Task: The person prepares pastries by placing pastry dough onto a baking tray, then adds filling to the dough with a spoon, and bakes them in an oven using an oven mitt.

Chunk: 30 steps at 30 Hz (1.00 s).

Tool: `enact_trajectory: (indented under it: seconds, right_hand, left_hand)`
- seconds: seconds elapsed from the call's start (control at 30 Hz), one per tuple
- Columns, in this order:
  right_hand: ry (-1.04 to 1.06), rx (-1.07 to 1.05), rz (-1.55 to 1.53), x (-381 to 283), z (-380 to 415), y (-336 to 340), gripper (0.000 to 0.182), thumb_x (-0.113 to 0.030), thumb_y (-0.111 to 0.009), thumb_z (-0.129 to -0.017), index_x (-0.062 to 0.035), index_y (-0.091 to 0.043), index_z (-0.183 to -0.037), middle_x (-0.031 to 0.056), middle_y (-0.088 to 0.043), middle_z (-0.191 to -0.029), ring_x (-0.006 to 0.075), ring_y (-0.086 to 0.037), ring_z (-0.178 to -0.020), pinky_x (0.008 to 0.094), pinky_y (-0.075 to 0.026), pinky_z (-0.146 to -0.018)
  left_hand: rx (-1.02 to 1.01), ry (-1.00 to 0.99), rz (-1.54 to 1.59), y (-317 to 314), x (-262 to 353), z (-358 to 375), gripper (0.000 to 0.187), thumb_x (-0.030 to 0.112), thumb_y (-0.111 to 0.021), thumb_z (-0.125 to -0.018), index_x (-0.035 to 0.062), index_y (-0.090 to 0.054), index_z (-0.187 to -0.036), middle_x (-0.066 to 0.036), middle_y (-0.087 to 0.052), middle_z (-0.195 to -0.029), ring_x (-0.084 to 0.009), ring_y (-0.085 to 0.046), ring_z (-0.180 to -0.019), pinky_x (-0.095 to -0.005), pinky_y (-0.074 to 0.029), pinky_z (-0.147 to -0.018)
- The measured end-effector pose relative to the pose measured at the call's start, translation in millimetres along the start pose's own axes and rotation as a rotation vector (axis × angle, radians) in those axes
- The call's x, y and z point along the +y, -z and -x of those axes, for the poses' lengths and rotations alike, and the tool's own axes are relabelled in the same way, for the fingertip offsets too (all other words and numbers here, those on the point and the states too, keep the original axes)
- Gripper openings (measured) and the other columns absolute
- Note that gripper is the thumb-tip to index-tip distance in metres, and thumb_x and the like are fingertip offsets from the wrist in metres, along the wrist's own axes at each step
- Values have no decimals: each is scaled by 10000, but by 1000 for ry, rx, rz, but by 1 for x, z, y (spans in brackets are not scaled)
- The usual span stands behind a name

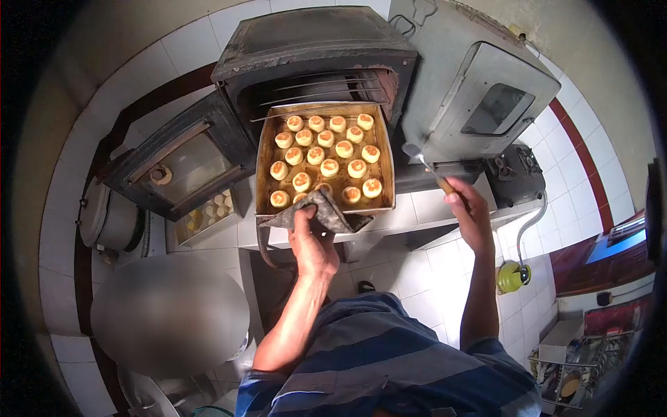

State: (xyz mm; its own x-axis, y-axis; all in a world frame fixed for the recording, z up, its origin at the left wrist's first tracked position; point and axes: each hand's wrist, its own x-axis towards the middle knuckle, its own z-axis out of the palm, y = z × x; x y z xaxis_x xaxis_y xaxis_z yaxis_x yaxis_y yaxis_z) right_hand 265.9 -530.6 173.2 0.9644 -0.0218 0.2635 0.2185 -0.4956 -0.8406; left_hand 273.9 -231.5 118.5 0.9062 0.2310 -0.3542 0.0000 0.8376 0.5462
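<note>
Through a folded dark cloth (321, 213), my left hand (310, 243) grips the near edge of a square metal tray (262, 163). Several round pastries (329, 167) with browned tops sit on the tray, and the cloth partly covers one or two at the near edge. The tray is level at the mouth of the open oven (313, 42). To the right of the tray, my right hand (467, 208) is closed on the wooden handle of a spatula (431, 168), its flat metal end pointing up and left.
The oven door (184, 160) hangs open at the left, above a second tray (233, 221) of pale dough balls. A lidded pot (114, 215) stands far left. A grey oven (479, 90), a burner (516, 182) and a green gas cylinder (511, 276) are at the right.
</note>
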Motion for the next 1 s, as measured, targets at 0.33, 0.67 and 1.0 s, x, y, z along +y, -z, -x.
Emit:
enact_trajectory:
  seconds: [0.33,0.67,1.0]
  right_hand:
    - [-42,-250,-148,40,47,-31,260,-6,-617,-944,25,-635,-1202,124,-703,-1101,174,-686,-1020,303,-553,-896]
    - [-12,-160,-91,31,68,-45,271,-3,-627,-929,18,-662,-1196,130,-695,-1081,195,-694,-941,301,-564,-838]
    - [254,13,77,11,73,-74,194,-45,-625,-918,4,-707,-1087,175,-720,-1013,330,-709,-917,395,-567,-813]
  left_hand:
    - [-65,-16,-176,16,51,6,445,235,-616,-863,86,-593,-1282,-35,-679,-1217,-214,-647,-1127,-388,-493,-1002]
    - [-231,188,-228,24,80,-46,450,252,-605,-829,69,-636,-1239,-76,-709,-1181,-266,-654,-1110,-418,-478,-1052]
    - [-242,309,-417,5,94,-94,501,318,-663,-793,76,-652,-1231,-83,-721,-1159,-252,-677,-1053,-396,-521,-991]
